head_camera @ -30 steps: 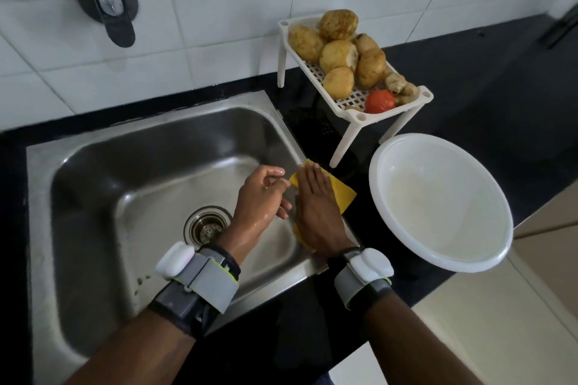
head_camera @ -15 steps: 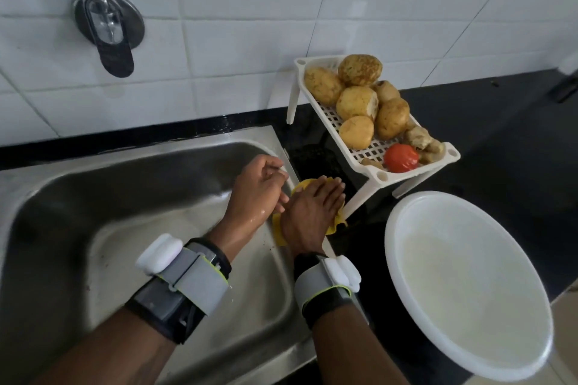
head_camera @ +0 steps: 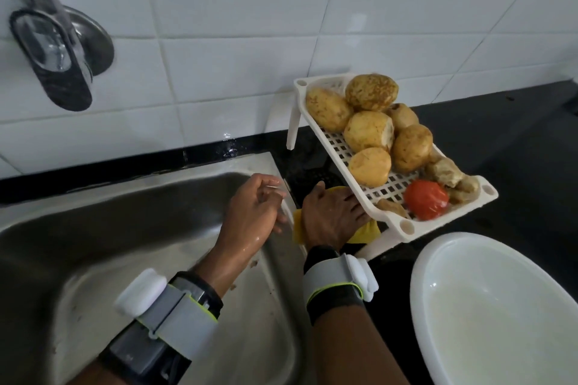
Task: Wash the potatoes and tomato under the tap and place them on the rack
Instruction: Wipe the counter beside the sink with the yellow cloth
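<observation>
Several potatoes [head_camera: 369, 131] and one red tomato [head_camera: 426, 199] lie on the white slotted rack [head_camera: 331, 137] on the black counter, right of the sink. My right hand [head_camera: 331, 216] presses flat on a yellow cloth [head_camera: 364, 232] on the counter, its fingers reaching under the rack's front edge. My wet left hand [head_camera: 255, 208] hovers over the sink's right rim with loosely curled fingers and holds nothing. The tap [head_camera: 53, 50] sits on the tiled wall at upper left; no water runs.
The steel sink [head_camera: 131, 228] fills the lower left. A large white plastic bowl [head_camera: 494, 312] stands on the counter at lower right, close to the rack's front leg. White wall tiles [head_camera: 250, 25] rise behind.
My right hand has slid the yellow cloth away from me along the counter, now under the rack's edge. My left hand stayed by the sink rim. The view moved closer.
</observation>
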The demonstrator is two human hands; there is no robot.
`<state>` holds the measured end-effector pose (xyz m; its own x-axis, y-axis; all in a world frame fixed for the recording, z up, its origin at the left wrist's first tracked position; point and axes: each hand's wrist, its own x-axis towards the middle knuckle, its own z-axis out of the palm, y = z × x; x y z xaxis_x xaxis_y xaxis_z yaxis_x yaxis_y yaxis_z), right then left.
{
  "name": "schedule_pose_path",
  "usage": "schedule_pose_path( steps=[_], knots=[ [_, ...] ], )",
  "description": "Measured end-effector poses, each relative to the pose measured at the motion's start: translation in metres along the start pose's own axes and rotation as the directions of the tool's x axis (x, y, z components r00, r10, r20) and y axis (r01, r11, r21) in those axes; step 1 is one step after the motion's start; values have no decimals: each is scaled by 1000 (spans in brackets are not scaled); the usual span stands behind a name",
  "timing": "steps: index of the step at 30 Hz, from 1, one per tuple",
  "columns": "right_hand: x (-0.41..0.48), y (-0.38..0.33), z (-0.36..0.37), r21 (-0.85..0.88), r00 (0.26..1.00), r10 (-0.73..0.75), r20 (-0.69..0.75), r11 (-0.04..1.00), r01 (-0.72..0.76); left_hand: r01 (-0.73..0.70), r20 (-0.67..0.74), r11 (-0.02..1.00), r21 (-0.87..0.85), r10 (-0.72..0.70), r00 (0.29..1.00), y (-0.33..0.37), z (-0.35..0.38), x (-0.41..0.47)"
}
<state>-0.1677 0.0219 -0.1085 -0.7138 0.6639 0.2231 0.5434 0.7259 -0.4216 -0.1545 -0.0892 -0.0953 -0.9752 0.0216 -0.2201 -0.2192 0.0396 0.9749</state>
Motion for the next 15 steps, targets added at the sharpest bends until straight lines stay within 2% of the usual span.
schedule_pose_path(
  steps=[2, 3, 4, 8, 10, 11, 15],
  knots=[
    [7, -8, 4, 48, 991, 98, 91, 994, -103, -11, -24, 1000, 8, 11, 1000, -2, -4, 15],
    [10, -8, 5, 68, 980, 113, 166, 990, -125, -13, -34, 1000, 5, 14, 999, -1, -6, 21],
    [12, -9, 6, 83, 980, 102, 172, 990, -118, -18, -44, 1000, 1, 18, 999, 0, -9, 27],
    [24, -18, 29, -59, 994, -104, 38, 993, 106, -58, -69, 998, 2, 58, 996, 2, -19, 44],
    [30, -24, 42, -46, 983, -141, 118, 988, 148, -66, -87, 998, -5, 65, 994, 1, -24, 46],
    [33, -23, 48, -54, 966, -159, 203, 983, 173, -63, -95, 998, -12, 61, 994, -1, -25, 45],
    [33, -23, 69, -15, 866, -407, 291, 903, 430, -52, -135, 998, -27, 48, 990, -5, -24, 41]
  ],
)
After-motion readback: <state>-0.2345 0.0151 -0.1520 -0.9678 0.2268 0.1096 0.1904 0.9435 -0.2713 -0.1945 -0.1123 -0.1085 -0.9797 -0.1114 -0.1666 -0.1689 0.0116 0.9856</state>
